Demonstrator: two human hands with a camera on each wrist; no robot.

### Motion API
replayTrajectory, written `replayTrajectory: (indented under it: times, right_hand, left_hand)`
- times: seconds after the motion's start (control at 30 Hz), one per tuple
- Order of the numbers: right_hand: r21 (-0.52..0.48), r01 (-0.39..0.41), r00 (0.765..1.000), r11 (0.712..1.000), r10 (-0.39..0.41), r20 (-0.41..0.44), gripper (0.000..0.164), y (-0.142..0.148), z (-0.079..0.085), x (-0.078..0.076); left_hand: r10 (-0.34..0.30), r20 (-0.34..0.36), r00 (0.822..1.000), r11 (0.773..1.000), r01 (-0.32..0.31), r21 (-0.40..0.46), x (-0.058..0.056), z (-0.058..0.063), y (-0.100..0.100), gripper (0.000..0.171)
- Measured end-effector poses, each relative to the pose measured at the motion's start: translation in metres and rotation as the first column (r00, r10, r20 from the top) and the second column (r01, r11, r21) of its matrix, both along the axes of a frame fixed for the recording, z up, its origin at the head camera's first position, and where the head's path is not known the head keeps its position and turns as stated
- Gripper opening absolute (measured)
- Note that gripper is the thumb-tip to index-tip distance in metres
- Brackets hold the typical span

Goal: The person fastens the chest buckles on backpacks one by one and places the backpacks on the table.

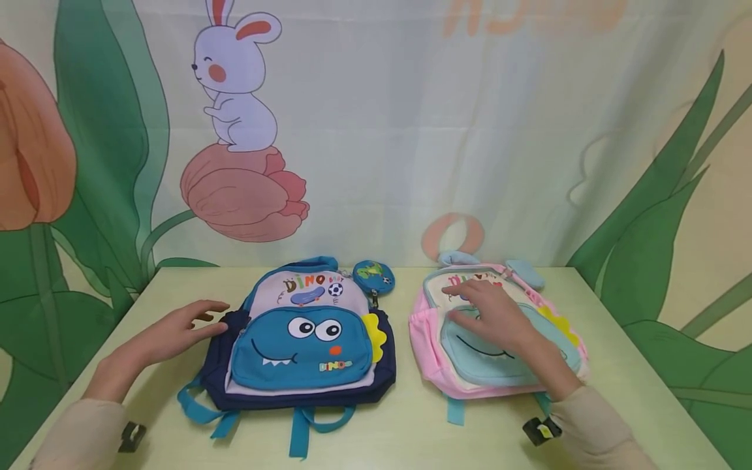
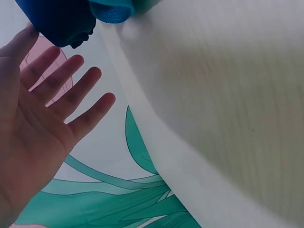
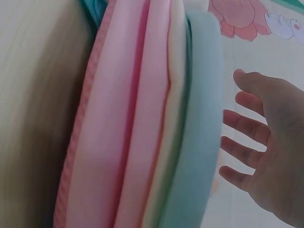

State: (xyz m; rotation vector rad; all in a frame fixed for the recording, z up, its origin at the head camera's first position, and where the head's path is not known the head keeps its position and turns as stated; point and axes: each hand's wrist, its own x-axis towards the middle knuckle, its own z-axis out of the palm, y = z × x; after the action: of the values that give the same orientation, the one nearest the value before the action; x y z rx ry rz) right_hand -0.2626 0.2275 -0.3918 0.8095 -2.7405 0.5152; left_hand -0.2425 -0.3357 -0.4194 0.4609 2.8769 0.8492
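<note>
A blue dinosaur backpack (image 1: 276, 359) lies front side up on the left of the table, with a round pouch (image 1: 371, 278) clipped near its top. At its left side is my left hand (image 1: 176, 334), fingers spread. In the left wrist view, the thumb of that left hand (image 2: 38, 128) reaches the navy fabric (image 2: 61, 21); whether it touches is unclear. On the right lies a pink and mint backpack (image 1: 427, 343). Over its front hovers my right hand (image 1: 496, 316), partly covering the design. The right wrist view shows this right hand (image 3: 273, 133) with loosely bent fingers, apart from the mint front pocket (image 3: 197, 123).
Both bags rest on a pale table (image 1: 405, 434), straps toward the near edge. A light blue pouch (image 1: 525, 273) hangs by the pink bag's top. Behind stands a printed curtain (image 1: 364, 163) with a rabbit and tulips.
</note>
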Motion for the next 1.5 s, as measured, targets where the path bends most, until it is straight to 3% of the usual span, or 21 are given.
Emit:
replayTrajectory:
  times: [0.7,1.07,1.5]
  right_hand:
    - [0.106,-0.077,0.992,0.991,0.065,0.104,0.045,-0.065,-0.009,0.007]
    - [0.133,-0.111,0.986,0.985,0.093,0.136,0.044,-0.089,-0.014,0.006]
    - [0.16,-0.172,0.974,0.972,0.143,0.177,0.047,-0.105,-0.02,0.005]
  left_hand:
    - [0.003,0.074,0.997,1.0,-0.005,0.028,0.013,-0.002,-0.016,0.062]
    - [-0.007,0.117,0.993,1.0,0.004,0.028,0.008,-0.008,-0.022,0.057]
    - [-0.02,0.099,0.995,1.0,0.019,0.009,0.004,-0.01,-0.022,0.053]
